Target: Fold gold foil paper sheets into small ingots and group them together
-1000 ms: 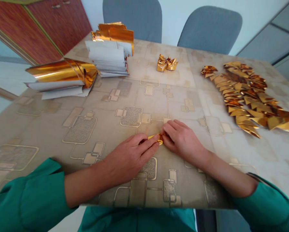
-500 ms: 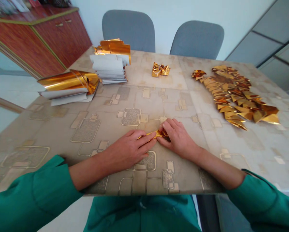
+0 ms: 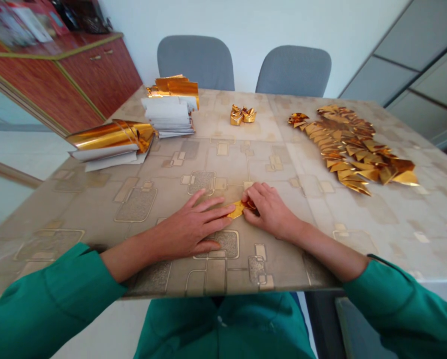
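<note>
A small folded piece of gold foil paper (image 3: pixel 237 210) lies on the patterned tablecloth (image 3: pixel 216 271) between my hands. My left hand (image 3: pixel 193 227) rests flat with its fingers spread, and its fingertips touch the left end of the foil. On the other side, my right hand (image 3: pixel 270 209) pinches the right end between thumb and bent fingers, which hide part of it.
Many folded gold pieces (image 3: pixel 348 142) spread over the right of the table. Two crumpled-looking gold shapes (image 3: pixel 243 114) sit at the back middle. To the left are a stack of white-backed sheets (image 3: pixel 169 115) and a gold foil bundle (image 3: pixel 111 137). Grey chairs (image 3: pixel 195 62) stand behind.
My left hand's fingers have spread apart and drawn slightly left, baring more of the foil. The right hand keeps its pinch. The view has tilted up a little.
</note>
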`<state>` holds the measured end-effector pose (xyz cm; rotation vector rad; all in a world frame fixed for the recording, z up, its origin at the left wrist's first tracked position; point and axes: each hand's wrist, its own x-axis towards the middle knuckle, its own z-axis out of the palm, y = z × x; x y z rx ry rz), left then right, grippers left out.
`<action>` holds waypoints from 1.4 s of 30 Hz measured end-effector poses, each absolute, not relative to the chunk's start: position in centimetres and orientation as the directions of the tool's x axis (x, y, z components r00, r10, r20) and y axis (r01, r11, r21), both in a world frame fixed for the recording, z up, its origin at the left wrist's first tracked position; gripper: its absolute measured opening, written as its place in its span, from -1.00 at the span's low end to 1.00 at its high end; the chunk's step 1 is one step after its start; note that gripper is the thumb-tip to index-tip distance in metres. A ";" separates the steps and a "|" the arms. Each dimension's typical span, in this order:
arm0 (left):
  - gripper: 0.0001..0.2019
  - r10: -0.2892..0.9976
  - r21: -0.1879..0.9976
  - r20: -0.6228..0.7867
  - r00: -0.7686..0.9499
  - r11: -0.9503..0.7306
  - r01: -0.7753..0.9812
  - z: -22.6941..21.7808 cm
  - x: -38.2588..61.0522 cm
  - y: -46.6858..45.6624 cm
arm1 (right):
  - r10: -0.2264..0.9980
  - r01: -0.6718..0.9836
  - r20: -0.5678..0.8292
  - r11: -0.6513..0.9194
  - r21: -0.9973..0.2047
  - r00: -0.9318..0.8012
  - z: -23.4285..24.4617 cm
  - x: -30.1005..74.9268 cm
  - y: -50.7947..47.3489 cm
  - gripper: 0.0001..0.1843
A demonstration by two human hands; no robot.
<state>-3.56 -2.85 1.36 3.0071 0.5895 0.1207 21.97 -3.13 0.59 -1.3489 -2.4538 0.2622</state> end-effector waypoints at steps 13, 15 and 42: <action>-0.54 0.358 0.134 0.049 0.932 -0.928 0.349 1.3 -3.8 -2.3 | 0.832 0.680 0.183 0.537 -0.499 -0.523 1.3 22.5 -2.9 -0.81; -0.54 0.358 0.137 0.050 0.932 -0.927 0.349 1.4 -3.7 -2.3 | 0.836 0.669 0.203 0.533 -0.517 -0.509 1.0 22.6 -2.8 -0.83; -0.51 0.361 0.120 0.056 0.931 -0.928 0.353 1.4 -3.6 -2.4 | 0.897 0.804 0.212 0.441 -0.398 -0.387 0.5 21.6 -2.6 -0.90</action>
